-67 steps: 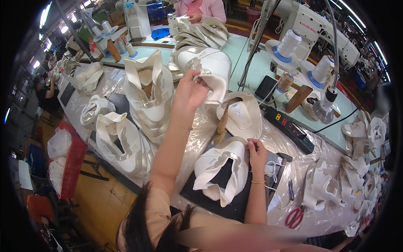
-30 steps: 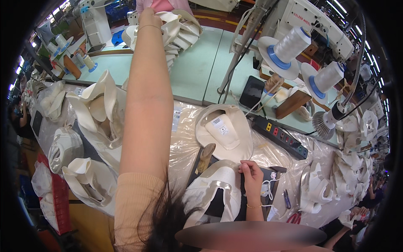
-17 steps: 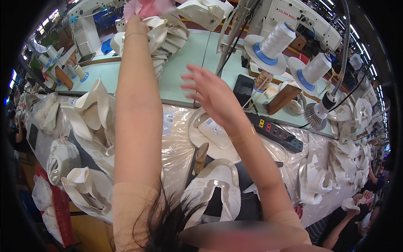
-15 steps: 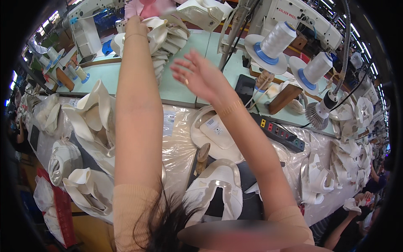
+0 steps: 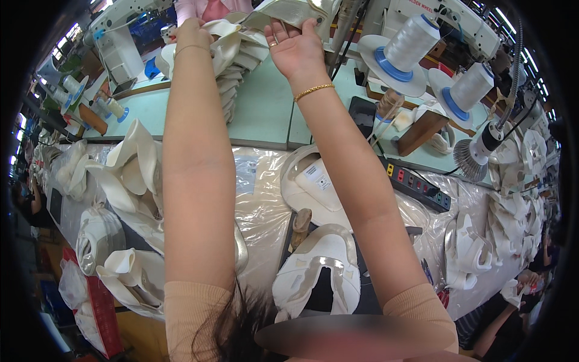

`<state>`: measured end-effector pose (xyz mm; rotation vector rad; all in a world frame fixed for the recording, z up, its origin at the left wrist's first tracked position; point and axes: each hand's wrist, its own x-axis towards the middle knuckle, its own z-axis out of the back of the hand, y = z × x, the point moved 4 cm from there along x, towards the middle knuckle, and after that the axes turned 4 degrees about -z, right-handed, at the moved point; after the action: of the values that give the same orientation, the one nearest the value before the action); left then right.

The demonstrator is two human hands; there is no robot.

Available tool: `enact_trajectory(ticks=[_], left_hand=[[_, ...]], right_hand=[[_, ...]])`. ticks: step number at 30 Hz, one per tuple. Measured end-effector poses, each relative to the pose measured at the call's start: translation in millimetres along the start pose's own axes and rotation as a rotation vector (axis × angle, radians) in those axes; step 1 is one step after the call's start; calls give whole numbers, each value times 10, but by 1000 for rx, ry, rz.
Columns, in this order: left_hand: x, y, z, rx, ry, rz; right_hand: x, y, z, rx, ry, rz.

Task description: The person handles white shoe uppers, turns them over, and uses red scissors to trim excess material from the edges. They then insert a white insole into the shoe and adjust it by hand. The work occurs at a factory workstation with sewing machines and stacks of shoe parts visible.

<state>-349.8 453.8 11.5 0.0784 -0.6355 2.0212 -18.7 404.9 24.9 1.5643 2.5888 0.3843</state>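
Hands (image 5: 194, 36) (image 5: 300, 55) outstretched, left at stacked uppers (image 5: 245, 60) (right upturned)

Bright, plastic sheet (image 5: 260, 218) glinting, bent edges

Blocked between left hand (image 5: 193, 33) and right hand (image 5: 297, 48) by stacked shoe uppers (image 5: 242, 59). Runs free nearer, over pale-green tabletop (image 5: 260, 108). Obstructed rightward by thread cones (image 5: 413, 43), wooden block (image 5: 422, 134), power strip (image 5: 418, 185).

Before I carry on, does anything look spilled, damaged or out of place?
Nothing plainly spilled or damaged stands out. The stack of pale shoe pieces by the left hand looks uneven, its layers staggered, though that may be normal piling.
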Motion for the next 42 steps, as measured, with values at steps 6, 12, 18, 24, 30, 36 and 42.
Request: enact_trajectory(ticks=[6,12,18,24,30,36,42], left_hand=[[-40,-100,3,-1672,-93,805],[17,7,29,-1615,-193,738],[25,-377,582,-1406,-309,299],[-465,-1255,1737,-1502,-458,-230],[-2138,-1634,2170,-2016,-436,-262],[-3172,-1413,1545,-1701,-396,-141],[-3593,-1523,1041,-1311,21,3]], right_hand=[[-254,-12,-322,-496,177,274],[-1022,167,-556,-1083,620,335],[-1832,589,-437,-920,518,133],[-2437,909,-220,-783,513,-45],[-2875,1255,-49,-513,534,104],[-3393,1701,434,-272,377,313],[-3638,1927,895,-504,196,574]])
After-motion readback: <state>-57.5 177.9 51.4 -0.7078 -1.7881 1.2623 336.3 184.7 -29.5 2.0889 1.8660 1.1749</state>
